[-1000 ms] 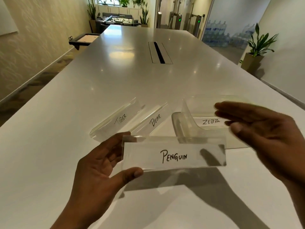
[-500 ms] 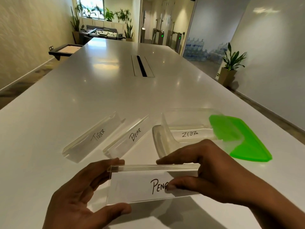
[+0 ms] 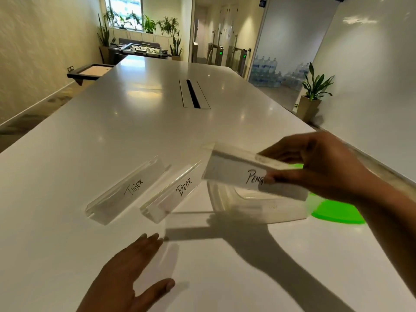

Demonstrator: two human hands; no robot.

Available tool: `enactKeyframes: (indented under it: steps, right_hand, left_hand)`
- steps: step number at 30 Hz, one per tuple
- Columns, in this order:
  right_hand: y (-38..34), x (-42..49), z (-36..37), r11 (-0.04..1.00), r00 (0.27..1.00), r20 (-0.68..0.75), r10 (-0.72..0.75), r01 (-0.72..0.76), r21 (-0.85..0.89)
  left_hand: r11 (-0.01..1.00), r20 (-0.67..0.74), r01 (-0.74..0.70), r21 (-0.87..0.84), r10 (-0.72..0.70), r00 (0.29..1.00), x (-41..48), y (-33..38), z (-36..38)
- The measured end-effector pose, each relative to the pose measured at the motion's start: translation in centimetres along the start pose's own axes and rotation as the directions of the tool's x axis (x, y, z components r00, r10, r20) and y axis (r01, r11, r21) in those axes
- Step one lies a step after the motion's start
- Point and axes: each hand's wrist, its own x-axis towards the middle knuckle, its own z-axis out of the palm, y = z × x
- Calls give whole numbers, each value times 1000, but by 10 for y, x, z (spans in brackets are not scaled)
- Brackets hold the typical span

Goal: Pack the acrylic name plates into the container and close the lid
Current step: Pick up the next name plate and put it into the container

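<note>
My right hand (image 3: 319, 167) grips the clear PENGUIN name plate (image 3: 229, 171) and holds it in the air just above the clear plastic container (image 3: 227, 202). The plate hides most of the container's inside. A green lid (image 3: 337, 210) lies on the table to the right of the container, partly behind my wrist. Two more acrylic plates lie to the left of the container, TIGER (image 3: 128, 190) and BEAR (image 3: 175, 190). My left hand (image 3: 130, 278) hovers low over the table near me, fingers spread, holding nothing.
All of this rests on a long white table (image 3: 112, 131) with a cable slot (image 3: 193, 93) in the middle. A potted plant (image 3: 313, 95) stands by the right wall. The table's right edge runs close behind my right hand.
My left hand let go of the PENGUIN plate and dropped back toward me. My right hand carried the plate up and right, over the container.
</note>
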Motion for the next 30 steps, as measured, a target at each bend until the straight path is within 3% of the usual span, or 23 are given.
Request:
enactKeyframes:
  steps: [4, 7, 15, 30]
  right_hand:
    - [27, 25, -16, 990, 998, -2, 62, -62, -125]
    - [51, 38, -20, 970, 992, 5, 126, -122, -209]
    - [98, 53, -8, 885, 980, 54, 191, -148, -442]
    - [128, 70, 28, 850, 946, 173, 273, -153, -505]
  left_hand:
    - [963, 111, -46, 267, 17, 994, 3, -6, 6]
    - [934, 113, -66, 351, 28, 993, 4, -7, 7]
    - [932, 89, -62, 358, 32, 996, 1, -4, 8]
    - [933, 151, -30, 359, -26, 988, 2, 2, 5]
